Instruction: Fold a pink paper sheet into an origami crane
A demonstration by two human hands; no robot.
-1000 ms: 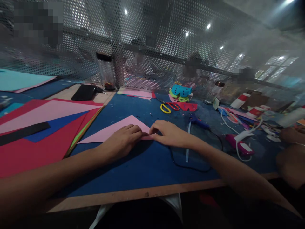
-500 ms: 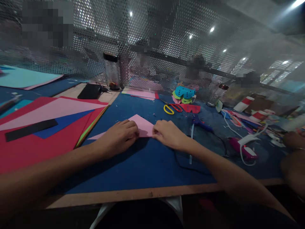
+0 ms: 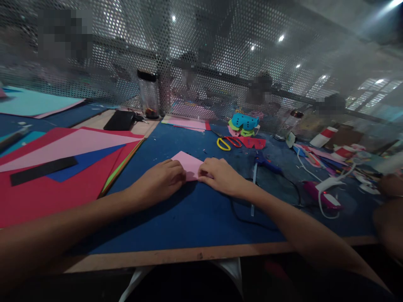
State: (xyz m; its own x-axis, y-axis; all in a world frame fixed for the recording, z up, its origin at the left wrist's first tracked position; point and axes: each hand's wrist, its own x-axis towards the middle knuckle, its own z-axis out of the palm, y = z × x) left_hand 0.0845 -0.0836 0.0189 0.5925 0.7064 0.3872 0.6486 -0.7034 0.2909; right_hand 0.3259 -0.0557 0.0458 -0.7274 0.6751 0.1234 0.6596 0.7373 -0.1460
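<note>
A folded piece of pink paper (image 3: 188, 161) lies on the blue table mat, its pointed corner facing away from me. My left hand (image 3: 168, 176) has its fingers curled on the paper's left side, the fingertips closed at the near edge. On the other side, my right hand (image 3: 218, 175) pinches the near right edge between thumb and fingers. The two hands are a short gap apart, with pink paper showing between them. Both hands cover parts of the sheet, so its full outline is hidden.
Red, pink and blue sheets (image 3: 63, 197) lie at left under a black strip (image 3: 44, 170). Yellow-and-red scissors (image 3: 224, 144), paper mask shapes (image 3: 244, 121) and a blue glue gun (image 3: 266, 162) lie beyond my hands. A corded magenta device (image 3: 323, 195) is at right. A jar (image 3: 148, 94) stands behind.
My right hand has slid slightly left along the paper, and my left hand slightly right. The pink tip that stuck out left of my left wrist no longer shows.
</note>
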